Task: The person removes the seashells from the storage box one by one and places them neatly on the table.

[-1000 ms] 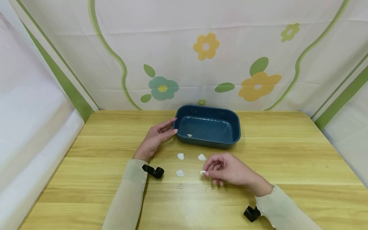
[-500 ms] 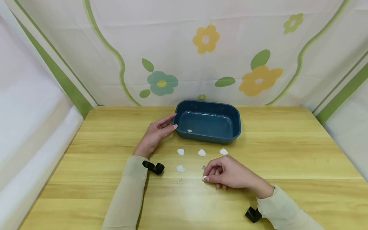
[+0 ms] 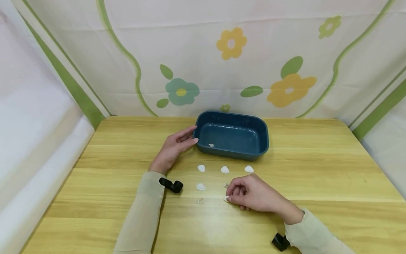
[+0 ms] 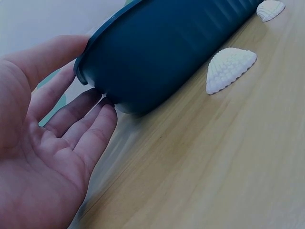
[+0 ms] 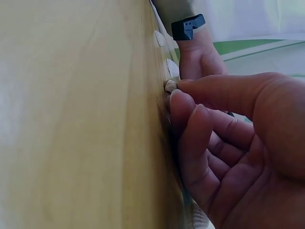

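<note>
My right hand (image 3: pixel 255 193) pinches a small whitish shell (image 3: pixel 226 199) between thumb and fingertips, low over the table. In the right wrist view the shell (image 5: pixel 170 86) shows at the thumb tip, right at the tabletop. Just beyond it lies a small speckled shell (image 3: pixel 226 185), partly covered by the fingers. My left hand (image 3: pixel 171 150) rests its thumb and fairly straight fingertips against the left end of a dark blue basin (image 3: pixel 231 154). One small shell (image 3: pixel 211 145) lies inside the basin near its front left corner.
White shells lie in a row before the basin: a left one (image 3: pixel 201 168), a middle one (image 3: pixel 225 169) and a right one (image 3: pixel 248 169). Nearer lie another white shell (image 3: pixel 201 187) and a pale brownish shell (image 3: pixel 200 201). A floral curtain (image 3: pixel 233 77) hangs behind the wooden table (image 3: pixel 317 158).
My right hand has moved slightly toward me with the pinched shell. The right white shell and the speckled shell, hidden a second ago, now show. The left hand stays on the basin.
</note>
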Tool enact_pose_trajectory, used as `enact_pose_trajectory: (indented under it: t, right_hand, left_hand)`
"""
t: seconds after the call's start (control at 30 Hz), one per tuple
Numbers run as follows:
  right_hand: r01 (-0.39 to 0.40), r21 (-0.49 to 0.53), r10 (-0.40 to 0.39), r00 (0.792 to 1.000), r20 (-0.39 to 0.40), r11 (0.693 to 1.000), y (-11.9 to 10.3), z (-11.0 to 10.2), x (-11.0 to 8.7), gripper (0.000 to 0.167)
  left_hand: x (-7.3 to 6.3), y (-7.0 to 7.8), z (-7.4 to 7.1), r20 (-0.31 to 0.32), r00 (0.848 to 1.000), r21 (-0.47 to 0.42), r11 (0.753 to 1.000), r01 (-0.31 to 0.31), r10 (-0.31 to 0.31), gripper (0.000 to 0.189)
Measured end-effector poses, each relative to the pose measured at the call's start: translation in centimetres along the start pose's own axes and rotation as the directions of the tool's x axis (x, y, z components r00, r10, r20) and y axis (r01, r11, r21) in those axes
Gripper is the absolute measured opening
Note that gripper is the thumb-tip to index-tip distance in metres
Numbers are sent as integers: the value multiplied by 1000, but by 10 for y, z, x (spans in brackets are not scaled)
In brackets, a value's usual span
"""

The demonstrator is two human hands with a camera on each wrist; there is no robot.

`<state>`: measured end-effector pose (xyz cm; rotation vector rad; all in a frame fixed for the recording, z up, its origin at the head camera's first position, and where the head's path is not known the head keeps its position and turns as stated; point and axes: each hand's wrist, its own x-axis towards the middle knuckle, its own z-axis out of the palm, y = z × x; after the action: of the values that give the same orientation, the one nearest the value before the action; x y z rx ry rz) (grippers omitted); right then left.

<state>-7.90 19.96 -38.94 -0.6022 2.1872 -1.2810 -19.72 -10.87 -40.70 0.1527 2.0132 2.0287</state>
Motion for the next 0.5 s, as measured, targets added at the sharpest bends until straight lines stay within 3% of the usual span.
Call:
enact_pose_trajectory:
  t: [0.5]
  right_hand:
    - [-16,-19,16,1000,-22,1000,-1,0,-1,6]
  left_hand:
    - [0,0,0,2,1000,-16,1000,3,-3,54]
